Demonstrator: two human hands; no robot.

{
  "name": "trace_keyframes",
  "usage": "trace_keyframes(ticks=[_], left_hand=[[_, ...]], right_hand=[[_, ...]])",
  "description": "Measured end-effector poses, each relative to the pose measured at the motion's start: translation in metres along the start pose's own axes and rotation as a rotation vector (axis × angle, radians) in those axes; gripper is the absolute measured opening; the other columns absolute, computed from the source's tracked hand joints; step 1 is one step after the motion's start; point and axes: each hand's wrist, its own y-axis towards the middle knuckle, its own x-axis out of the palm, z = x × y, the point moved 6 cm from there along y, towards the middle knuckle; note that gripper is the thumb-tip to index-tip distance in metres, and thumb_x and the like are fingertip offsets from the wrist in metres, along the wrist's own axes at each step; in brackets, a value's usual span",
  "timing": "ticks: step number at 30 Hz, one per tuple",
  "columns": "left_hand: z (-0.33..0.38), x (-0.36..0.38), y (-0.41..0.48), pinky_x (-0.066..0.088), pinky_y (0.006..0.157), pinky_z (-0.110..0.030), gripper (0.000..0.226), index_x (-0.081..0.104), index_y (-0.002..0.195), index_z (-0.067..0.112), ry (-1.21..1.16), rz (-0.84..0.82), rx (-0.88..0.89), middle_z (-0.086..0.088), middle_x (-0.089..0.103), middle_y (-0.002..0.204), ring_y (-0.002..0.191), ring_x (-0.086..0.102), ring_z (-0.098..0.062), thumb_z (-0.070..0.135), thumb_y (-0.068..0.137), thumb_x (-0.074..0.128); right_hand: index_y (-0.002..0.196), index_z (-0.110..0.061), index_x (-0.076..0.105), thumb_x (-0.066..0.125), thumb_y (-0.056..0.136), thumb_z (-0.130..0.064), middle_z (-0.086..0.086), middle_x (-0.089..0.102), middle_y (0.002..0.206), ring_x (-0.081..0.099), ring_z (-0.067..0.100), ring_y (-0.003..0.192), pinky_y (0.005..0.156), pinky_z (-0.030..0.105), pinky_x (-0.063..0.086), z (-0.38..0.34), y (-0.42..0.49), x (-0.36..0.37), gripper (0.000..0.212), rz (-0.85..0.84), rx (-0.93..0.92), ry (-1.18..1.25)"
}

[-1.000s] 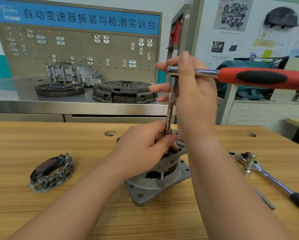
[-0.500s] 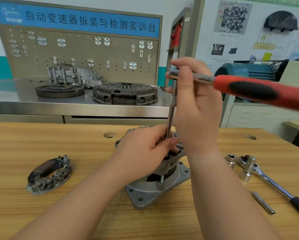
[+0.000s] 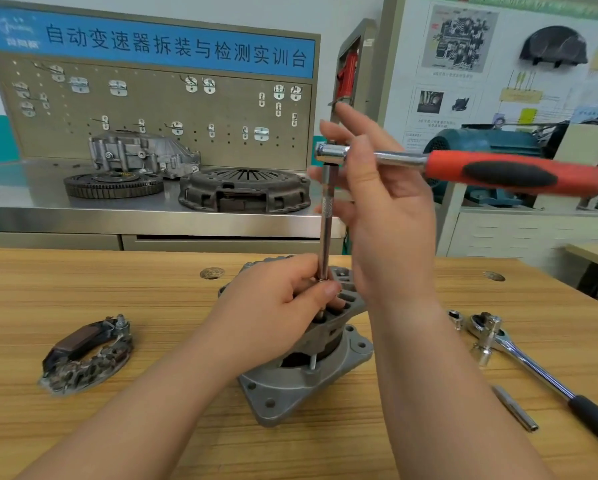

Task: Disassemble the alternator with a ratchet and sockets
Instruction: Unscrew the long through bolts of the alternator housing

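Dead centre of the frame, the grey cast-metal alternator (image 3: 311, 375) sits on its square bolt-holed flange on the pale wooden tabletop (image 3: 117, 427), vented end up. A long slim chrome extension bar (image 3: 326, 230) stands upright on top of it. The left hand (image 3: 273, 313) lies over the top of the alternator with its grip closed, thumb and fingers pinching the foot of the extension bar.

Up at the bar's top, the chrome ratchet with the red-and-black handle (image 3: 512, 171) runs out level toward the right edge. The right hand (image 3: 384, 216) has its grip on the ratchet's shaft just beside the head, thumb across the steel, the other fingers spread loosely past the head.

At lower right, a second chrome ratchet with a black handle (image 3: 532, 372) lies on the tabletop. A small chrome socket (image 3: 456, 318) sits just beside its head, and a short steel rod (image 3: 515, 408) lies near its handle. At lower left, well apart from the alternator, lies a dark horseshoe-shaped rectifier (image 3: 86, 355).

Behind, a steel bench (image 3: 83, 220) carries a rusty round clutch cover (image 3: 245, 190), a toothed flywheel ring (image 3: 112, 185) and a grey gearbox casing (image 3: 141, 154), under a pegboard (image 3: 159, 112) topped by a blue banner.
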Motion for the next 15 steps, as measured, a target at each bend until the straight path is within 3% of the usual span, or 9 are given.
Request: trace_keyframes(ticks=[2, 3, 6, 8, 10, 13, 15], left_hand=[[0.000, 0.001, 0.000, 0.052, 0.086, -0.042, 0.025, 0.064, 0.097, 0.037, -0.009, -0.005, -0.005, 0.027, 0.072, 0.088, 0.091, 0.068, 0.000, 0.045, 0.083, 0.046], [0.000, 0.001, 0.000, 0.052, 0.087, -0.042, 0.025, 0.064, 0.099, 0.036, -0.011, -0.007, -0.005, 0.026, 0.072, 0.090, 0.092, 0.068, -0.001, 0.045, 0.084, 0.046], [0.001, 0.000, -0.001, 0.052, 0.085, -0.041, 0.021, 0.064, 0.097, 0.036, -0.009, 0.001, 0.001, 0.025, 0.072, 0.088, 0.090, 0.067, 0.001, 0.043, 0.086, 0.048], [0.002, -0.001, -0.003, 0.053, 0.083, -0.040, 0.020, 0.062, 0.097, 0.037, 0.020, 0.001, 0.017, 0.027, 0.072, 0.088, 0.088, 0.066, 0.003, 0.044, 0.087, 0.046], [0.002, -0.001, -0.003, 0.053, 0.082, -0.038, 0.015, 0.062, 0.097, 0.034, 0.042, -0.008, 0.032, 0.027, 0.071, 0.090, 0.088, 0.066, 0.005, 0.039, 0.092, 0.049], [-0.001, -0.001, -0.001, 0.053, 0.083, -0.039, 0.011, 0.065, 0.096, 0.027, 0.043, -0.010, 0.022, 0.026, 0.072, 0.089, 0.088, 0.066, 0.004, 0.026, 0.096, 0.054], [-0.002, -0.002, 0.000, 0.053, 0.084, -0.039, 0.010, 0.066, 0.096, 0.026, 0.021, -0.005, 0.001, 0.026, 0.072, 0.089, 0.089, 0.067, 0.004, 0.025, 0.095, 0.056]], right_hand=[[0.116, -0.039, 0.062, 0.056, 0.092, -0.033, -0.017, 0.065, 0.115, 0.063, 0.015, 0.112, 0.095, 0.044, 0.052, -0.009, -0.001, 0.003, 0.026, -0.090, -0.167, -0.171], [0.118, -0.042, 0.060, 0.056, 0.091, -0.033, -0.018, 0.063, 0.117, 0.063, 0.014, 0.113, 0.095, 0.043, 0.052, -0.008, -0.001, 0.006, 0.028, -0.143, -0.143, -0.156], [0.122, -0.042, 0.054, 0.047, 0.097, -0.037, -0.013, 0.063, 0.125, 0.068, 0.015, 0.101, 0.076, 0.027, 0.055, 0.006, 0.000, 0.013, 0.027, -0.178, 0.158, 0.209], [0.129, -0.034, 0.052, 0.031, 0.102, -0.045, -0.008, 0.069, 0.119, 0.072, 0.020, 0.093, 0.070, 0.025, 0.056, 0.017, -0.002, 0.015, 0.036, -0.146, 0.365, 0.453], [0.131, -0.026, 0.050, 0.021, 0.103, -0.048, -0.003, 0.074, 0.107, 0.073, 0.021, 0.083, 0.065, 0.025, 0.056, 0.022, -0.005, 0.014, 0.047, -0.110, 0.467, 0.540], [0.123, -0.030, 0.057, 0.034, 0.100, -0.044, -0.002, 0.073, 0.110, 0.070, 0.018, 0.086, 0.065, 0.025, 0.054, 0.021, -0.003, 0.008, 0.035, -0.050, 0.383, 0.445], [0.116, -0.037, 0.062, 0.048, 0.097, -0.038, -0.006, 0.069, 0.119, 0.067, 0.017, 0.102, 0.078, 0.029, 0.053, 0.014, 0.000, 0.002, 0.024, -0.017, 0.238, 0.256]])
